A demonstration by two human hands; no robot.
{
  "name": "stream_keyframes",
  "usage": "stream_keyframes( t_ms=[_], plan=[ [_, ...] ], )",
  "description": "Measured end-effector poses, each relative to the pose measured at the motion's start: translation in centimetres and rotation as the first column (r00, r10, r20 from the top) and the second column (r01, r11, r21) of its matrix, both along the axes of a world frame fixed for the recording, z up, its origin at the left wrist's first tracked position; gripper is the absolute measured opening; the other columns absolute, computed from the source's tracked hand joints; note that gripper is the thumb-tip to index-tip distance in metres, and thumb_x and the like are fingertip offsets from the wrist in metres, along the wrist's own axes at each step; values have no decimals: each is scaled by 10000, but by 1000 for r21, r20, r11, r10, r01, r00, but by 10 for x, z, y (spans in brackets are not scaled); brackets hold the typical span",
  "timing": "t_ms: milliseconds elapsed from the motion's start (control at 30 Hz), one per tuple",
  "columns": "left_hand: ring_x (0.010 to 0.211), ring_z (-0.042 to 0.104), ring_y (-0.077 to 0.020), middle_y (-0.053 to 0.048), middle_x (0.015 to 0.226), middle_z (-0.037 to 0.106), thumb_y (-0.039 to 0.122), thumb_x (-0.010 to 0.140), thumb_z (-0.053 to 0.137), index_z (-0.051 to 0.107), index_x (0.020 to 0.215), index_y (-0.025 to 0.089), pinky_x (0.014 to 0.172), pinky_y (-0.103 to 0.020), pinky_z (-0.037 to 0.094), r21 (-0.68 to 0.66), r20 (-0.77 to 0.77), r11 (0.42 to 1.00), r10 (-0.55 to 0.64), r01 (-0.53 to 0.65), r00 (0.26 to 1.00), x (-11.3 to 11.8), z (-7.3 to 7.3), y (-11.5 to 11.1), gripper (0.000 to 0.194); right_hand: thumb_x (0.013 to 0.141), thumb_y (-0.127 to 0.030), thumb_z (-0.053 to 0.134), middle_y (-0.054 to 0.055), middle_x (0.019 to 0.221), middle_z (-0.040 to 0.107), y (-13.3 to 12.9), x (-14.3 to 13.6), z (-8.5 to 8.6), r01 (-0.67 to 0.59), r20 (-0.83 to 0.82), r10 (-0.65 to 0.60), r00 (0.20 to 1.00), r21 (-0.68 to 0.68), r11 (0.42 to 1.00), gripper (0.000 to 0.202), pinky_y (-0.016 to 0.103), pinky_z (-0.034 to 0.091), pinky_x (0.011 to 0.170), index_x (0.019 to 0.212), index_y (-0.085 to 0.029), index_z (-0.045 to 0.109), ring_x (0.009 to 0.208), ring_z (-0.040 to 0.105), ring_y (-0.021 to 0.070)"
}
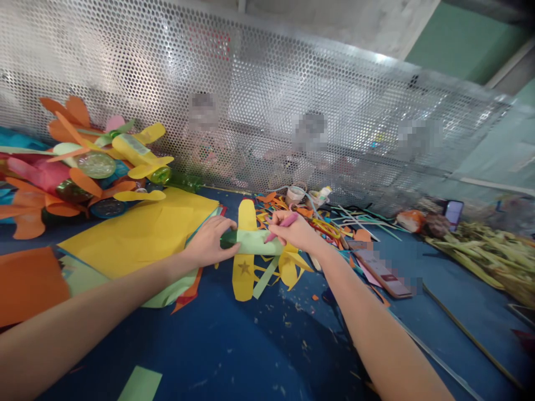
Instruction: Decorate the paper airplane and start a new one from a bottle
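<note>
The left hand [213, 240] is partly curled, with its thumb and index finger spread around the dark green, see-through end [228, 240] of a small airplane-shaped model with a pale green paper-wrapped body [253, 243], holding it over the blue tabletop [200, 345]. The right hand [292, 229] is closed around a pink marker pen [288, 220], gripped like a writing tool, its tip at the pale green paper. The model lies between the hands; its long yellow paper wing [243, 278] crosses the body and carries a brown star on the nearer half, and yellow paper tail pieces [289, 268] stand at the end by the right hand. A loose pale green paper strip [266, 277] lies beside the wing. Beneath and beyond the left forearm is a stack of large yellow paper sheets [142, 228], with an orange paper sheet [31, 287] farther left. Orange and yellow paper scraps [267, 207] lie just beyond the model, and a smartphone in a pinkish case [382, 272] rests right of the right forearm.
</note>
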State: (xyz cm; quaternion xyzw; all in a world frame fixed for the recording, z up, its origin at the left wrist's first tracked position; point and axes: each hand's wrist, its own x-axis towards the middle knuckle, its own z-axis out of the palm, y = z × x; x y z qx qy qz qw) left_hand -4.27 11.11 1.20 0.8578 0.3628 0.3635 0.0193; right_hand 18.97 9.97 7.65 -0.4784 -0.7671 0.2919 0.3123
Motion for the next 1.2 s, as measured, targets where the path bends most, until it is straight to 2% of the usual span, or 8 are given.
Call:
stream_keyframes(
  t_ms=[167,333,467,700,967,1100,1200],
  plan=[
    [907,530,-224,-51,913,587,340,755,553,482,917,213,831,-384,431,8,-20,1000,3,-2,1000,0,1,0,218,761,-184,531,-78,354,447,3,5,0,6,11,-6,1000,-3,1000,222,209,441,564,574,-213,416,646,697,189],
    [921,533,-229,-50,921,584,342,753,560,483,918,222,844,-387,431,8,-9,1000,4,-4,1000,0,1,0,217,770,-222,543,-88,350,424,8,8,-4,43,-65,-42,997,12,999,214,208,437,559,601,-221,412,684,702,197],
    [918,537,-232,-52,920,585,332,750,558,490,922,223,845,-401,430,-2,-6,1000,2,-2,1000,0,1,-1,215,763,-227,546,-84,353,443,10,6,-6,78,-99,-75,992,29,997,217,216,449,577,602,-225,402,683,699,195],
    [926,534,-232,-58,925,583,318,746,562,485,922,213,846,-386,430,13,-15,1000,6,-6,1000,0,1,0,218,747,-214,541,-82,340,441,15,2,-13,111,-110,-107,988,31,993,203,209,419,512,594,-229,408,657,693,196],
    [927,539,-229,-57,923,594,322,737,569,495,929,215,851,-392,433,13,1,1000,1,-1,1000,0,-1,0,233,731,-190,513,-73,342,424,7,4,1,186,-94,-175,980,123,975,231,210,398,493,532,-223,401,588,669,177],
    [929,538,-227,-57,924,595,313,734,570,498,927,211,856,-386,430,14,1,1000,1,-1,1000,0,0,0,230,720,-179,518,-67,339,406,4,5,5,218,-109,-207,972,102,971,235,198,356,445,520,-221,400,628,682,193],
    [930,537,-228,-58,927,593,313,735,570,496,931,209,862,-387,427,14,-12,1000,11,-10,1000,1,0,1,234,754,-229,531,-62,359,428,5,4,6,224,-153,-208,966,98,970,230,202,377,467,558,-219,412,651,681,194]
  ],
)
